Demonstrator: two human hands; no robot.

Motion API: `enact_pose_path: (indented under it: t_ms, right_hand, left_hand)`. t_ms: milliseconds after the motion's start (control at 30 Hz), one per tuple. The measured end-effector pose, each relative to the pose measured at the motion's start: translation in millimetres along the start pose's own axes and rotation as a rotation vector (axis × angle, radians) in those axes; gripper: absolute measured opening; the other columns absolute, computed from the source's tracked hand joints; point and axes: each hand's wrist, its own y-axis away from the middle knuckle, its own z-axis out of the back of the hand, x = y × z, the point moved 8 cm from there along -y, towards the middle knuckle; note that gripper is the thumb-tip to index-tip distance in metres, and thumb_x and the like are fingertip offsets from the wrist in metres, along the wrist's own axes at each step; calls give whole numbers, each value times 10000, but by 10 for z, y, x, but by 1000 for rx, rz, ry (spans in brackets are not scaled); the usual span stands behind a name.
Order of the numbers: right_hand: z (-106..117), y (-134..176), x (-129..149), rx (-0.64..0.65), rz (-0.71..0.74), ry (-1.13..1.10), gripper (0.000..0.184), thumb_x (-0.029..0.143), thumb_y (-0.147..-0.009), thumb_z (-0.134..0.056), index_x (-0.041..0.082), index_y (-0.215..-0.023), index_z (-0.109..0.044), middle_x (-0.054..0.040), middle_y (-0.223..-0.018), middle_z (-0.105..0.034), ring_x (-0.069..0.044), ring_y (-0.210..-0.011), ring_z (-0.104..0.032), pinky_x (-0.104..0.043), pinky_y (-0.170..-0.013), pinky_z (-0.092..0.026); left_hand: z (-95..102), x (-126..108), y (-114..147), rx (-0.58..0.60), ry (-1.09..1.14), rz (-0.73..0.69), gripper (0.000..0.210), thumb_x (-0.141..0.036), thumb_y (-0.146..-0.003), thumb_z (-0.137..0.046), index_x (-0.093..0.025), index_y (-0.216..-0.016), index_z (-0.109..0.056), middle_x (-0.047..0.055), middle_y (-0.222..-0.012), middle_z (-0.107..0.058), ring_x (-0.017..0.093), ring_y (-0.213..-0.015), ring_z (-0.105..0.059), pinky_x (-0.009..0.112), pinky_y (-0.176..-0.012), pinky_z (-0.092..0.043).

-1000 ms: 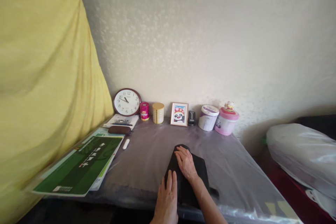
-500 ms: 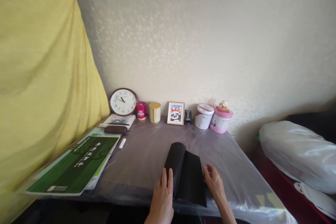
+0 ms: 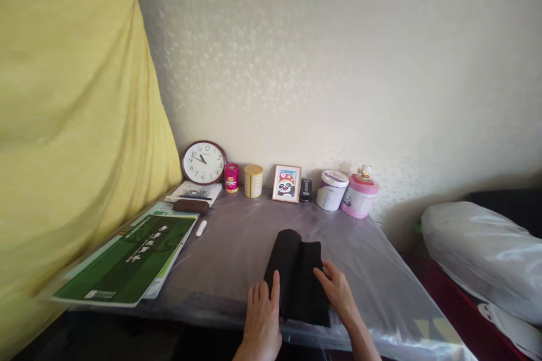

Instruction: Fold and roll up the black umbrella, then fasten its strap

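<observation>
A black sheet (image 3: 308,282), thin and matte, lies near the table's front edge. Its left part curls over into a thick rounded fold, and its right part is flat; whether it is cloth or plastic I cannot tell. My left hand (image 3: 262,313) rests against the fold's lower left side, fingers stretched out and the index finger pointing up along it. On the opposite side my right hand (image 3: 336,287) has the sheet's right edge between thumb and fingers. Some of its fingertips are hidden.
Green books (image 3: 127,259) and a brown case (image 3: 190,206) lie at left, beside a small white object (image 3: 201,228). Along the wall stand a clock (image 3: 205,162), tins, a framed panda picture (image 3: 287,183) and two tubs. A plastic-wrapped bundle (image 3: 478,254) is at right.
My right hand has moved left onto the sheet's right edge and closed on it. That edge has shifted slightly left. My left hand stays by the fold. The view has turned slightly.
</observation>
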Motion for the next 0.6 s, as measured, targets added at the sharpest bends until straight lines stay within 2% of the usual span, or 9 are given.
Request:
enact_pose_path:
  t_ms: [133, 267, 433, 600]
  right_hand:
    - [-295, -61, 336, 99, 31, -277, 422, 478, -667, -603, 161, -941, -649, -39, -705, -660, -206, -689, -628, -277, -564, -468]
    - [-655, -103, 539, 150, 2, -395, 450, 473, -635, -637, 151, -949, -638, -11, -654, -624, -163, -611, -586, -246, -516, -440]
    - [-977, -151, 577, 172, 16, -321, 368, 395, -650, -618, 145, -920, -616, 18, -600, -570, -133, -555, -540, -222, -469, -394]
    - [-1142, -184, 576, 248, 73, -124, 276, 328, -702, -576, 153, -915, -589, 54, -531, -515, -108, -477, -491, -211, -433, -374]
  left_hand:
    - [28, -4, -13, -8, 22, 17, 993, 29, -528, -537, -163, -1409, -122, 106, -1169, -513, 258, -1111, -460, 440, -1034, -266]
    - [40, -3, -25, 19, 47, 37, 964, -6, -538, -587, -152, -1399, -178, 106, -1153, -522, 259, -1088, -476, 444, -1020, -283]
    - [-39, 11, -25, 87, 69, 24, 709, -65, -583, -579, -119, -1274, -431, 129, -1268, -473, 278, -1171, -428, 430, -1041, -268]
    - [-44, 53, -43, 42, 60, 47, 735, -37, -578, -524, -91, -1298, -388, 136, -1267, -495, 269, -1161, -451, 427, -1035, -292]
